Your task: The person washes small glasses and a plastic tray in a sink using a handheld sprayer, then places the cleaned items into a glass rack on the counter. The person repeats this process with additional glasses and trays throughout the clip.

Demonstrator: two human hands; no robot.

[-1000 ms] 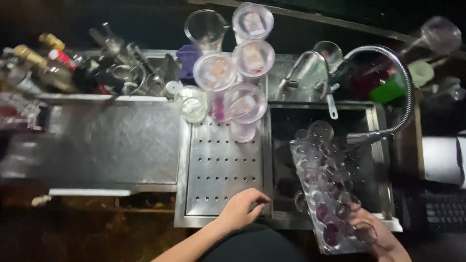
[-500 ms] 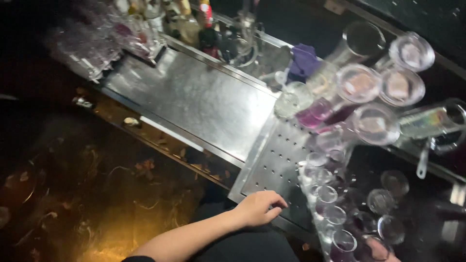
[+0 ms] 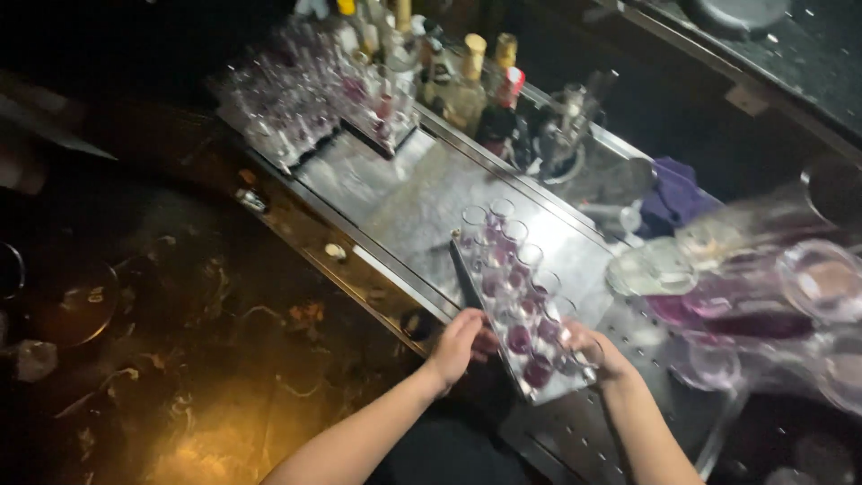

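Head view: both hands grip a clear tray (image 3: pixel 539 382) of small glasses (image 3: pixel 519 339), the left hand (image 3: pixel 458 346) closed on its 9 o'clock edge, the right hand (image 3: pixel 597 352) on its 3 o'clock edge. The tray sits over the steel tabletop (image 3: pixel 404 202), with bottles (image 3: pixel 467 85) at 12 o'clock and large blurred glasses (image 3: pixel 763 296) at 3 o'clock.

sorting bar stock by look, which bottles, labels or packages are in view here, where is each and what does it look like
Bottle with a yellow cap: back edge of the steel counter, pale glass; label too blurred to tell.
Bottle with a red neck: just right of it, dark body.
Gold-capped bottle: behind those two, at the back.
No signs or screens in view.
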